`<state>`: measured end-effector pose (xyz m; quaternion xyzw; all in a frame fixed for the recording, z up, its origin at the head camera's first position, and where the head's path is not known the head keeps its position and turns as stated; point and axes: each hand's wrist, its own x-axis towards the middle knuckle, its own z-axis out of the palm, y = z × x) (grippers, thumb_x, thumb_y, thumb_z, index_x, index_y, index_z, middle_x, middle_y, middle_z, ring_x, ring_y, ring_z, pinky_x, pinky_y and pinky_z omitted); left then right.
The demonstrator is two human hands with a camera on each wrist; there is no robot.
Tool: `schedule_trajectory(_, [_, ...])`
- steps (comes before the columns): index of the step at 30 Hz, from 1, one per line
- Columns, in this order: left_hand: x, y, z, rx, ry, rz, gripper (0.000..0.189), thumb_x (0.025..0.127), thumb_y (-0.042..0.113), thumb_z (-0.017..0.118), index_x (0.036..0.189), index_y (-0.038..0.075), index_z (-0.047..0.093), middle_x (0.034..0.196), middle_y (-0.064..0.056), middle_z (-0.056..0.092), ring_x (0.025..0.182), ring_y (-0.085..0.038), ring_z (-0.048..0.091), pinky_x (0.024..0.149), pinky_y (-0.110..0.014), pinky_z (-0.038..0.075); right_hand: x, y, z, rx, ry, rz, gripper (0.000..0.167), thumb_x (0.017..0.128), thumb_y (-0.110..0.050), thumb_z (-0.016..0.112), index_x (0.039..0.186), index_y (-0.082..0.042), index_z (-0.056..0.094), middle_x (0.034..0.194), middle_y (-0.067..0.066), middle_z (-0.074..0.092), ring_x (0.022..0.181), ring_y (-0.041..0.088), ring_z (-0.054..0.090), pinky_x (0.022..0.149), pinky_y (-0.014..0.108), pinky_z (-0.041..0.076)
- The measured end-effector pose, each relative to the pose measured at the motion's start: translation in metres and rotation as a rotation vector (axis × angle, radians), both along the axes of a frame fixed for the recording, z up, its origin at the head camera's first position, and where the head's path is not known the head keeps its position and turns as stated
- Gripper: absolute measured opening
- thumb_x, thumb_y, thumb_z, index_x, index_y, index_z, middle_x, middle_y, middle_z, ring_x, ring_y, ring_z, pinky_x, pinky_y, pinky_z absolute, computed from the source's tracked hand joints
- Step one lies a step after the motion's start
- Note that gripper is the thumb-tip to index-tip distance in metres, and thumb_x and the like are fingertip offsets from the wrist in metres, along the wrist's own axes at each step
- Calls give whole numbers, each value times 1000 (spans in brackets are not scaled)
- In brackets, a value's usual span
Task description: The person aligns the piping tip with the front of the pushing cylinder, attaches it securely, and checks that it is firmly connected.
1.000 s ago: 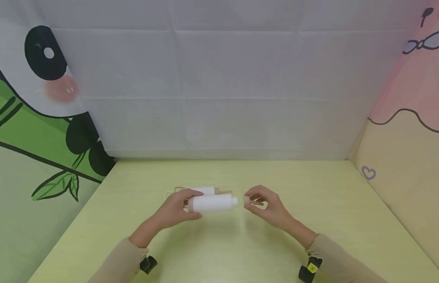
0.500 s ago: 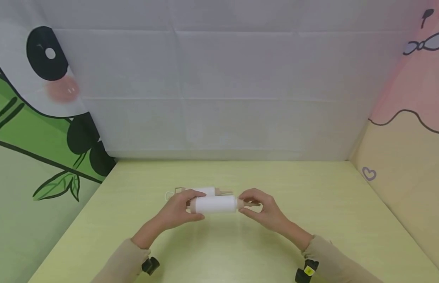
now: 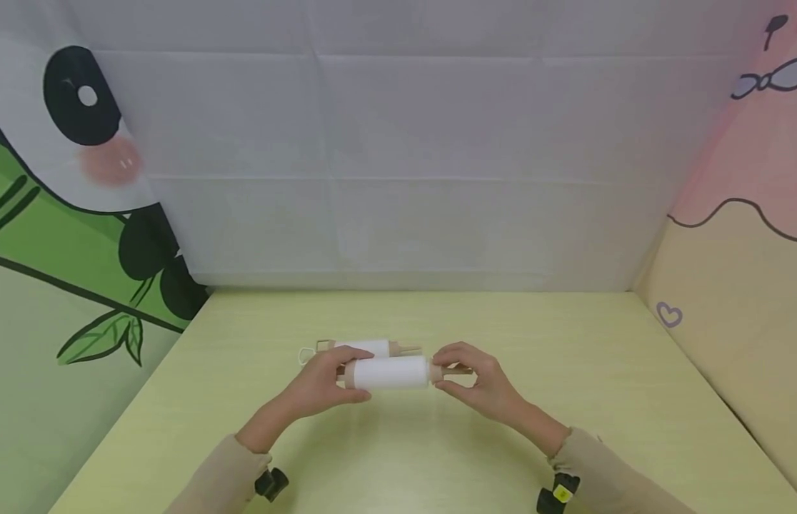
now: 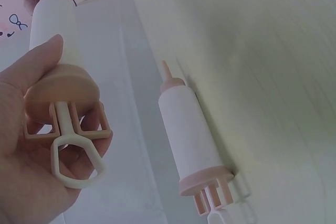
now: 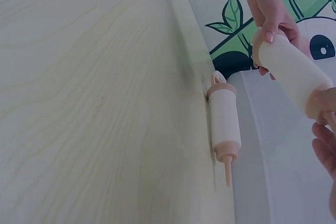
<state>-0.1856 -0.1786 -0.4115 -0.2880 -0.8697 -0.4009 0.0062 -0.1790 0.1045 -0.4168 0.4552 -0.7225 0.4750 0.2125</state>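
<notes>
My left hand (image 3: 311,382) grips the rear end of a white syringe (image 3: 392,373) with a peach collar, held level above the table. Behind that hand, the left wrist view shows its square peach finger grips and white plunger ring (image 4: 54,156). At the front end, my right hand (image 3: 485,378) pinches a peach nozzle cap (image 3: 436,372) seated against the barrel; its thin tip points right between the fingers. Whether the cap is screwed tight I cannot tell. A second syringe (image 3: 363,348) of the same kind, nozzle fitted, lies on the table just behind.
The pale wooden table (image 3: 533,328) ends at a white cloth backdrop (image 3: 430,178). Painted panels stand at either side, one with a green leaf (image 3: 103,339), one pink and cream (image 3: 739,271). Dark cameras sit at both cuffs.
The right hand has moved left, bringing the nozzle cap from a gap onto the syringe's front end. Over the last half second both hands have stayed nearly still.
</notes>
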Motion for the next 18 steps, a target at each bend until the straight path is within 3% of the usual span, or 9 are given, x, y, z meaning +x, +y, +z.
schedule_trajectory(8, [-2, 1, 1, 4, -34, 10, 48, 71, 19, 78, 113, 4, 59, 112, -12, 58, 94, -22, 56, 77, -28, 51, -19, 6, -21, -40, -12, 52, 35, 69, 9, 72, 101, 1, 62, 101, 18, 59, 90, 26, 60, 66, 40, 55])
schedule_trajectory(18, [-5, -1, 6, -30, -91, -10, 48, 72, 22, 77, 113, 6, 60, 111, -13, 58, 94, -24, 57, 77, -33, 51, -24, 9, -27, -24, -19, 47, 31, 71, 5, 73, 99, -3, 64, 103, 13, 60, 91, 21, 62, 68, 34, 55])
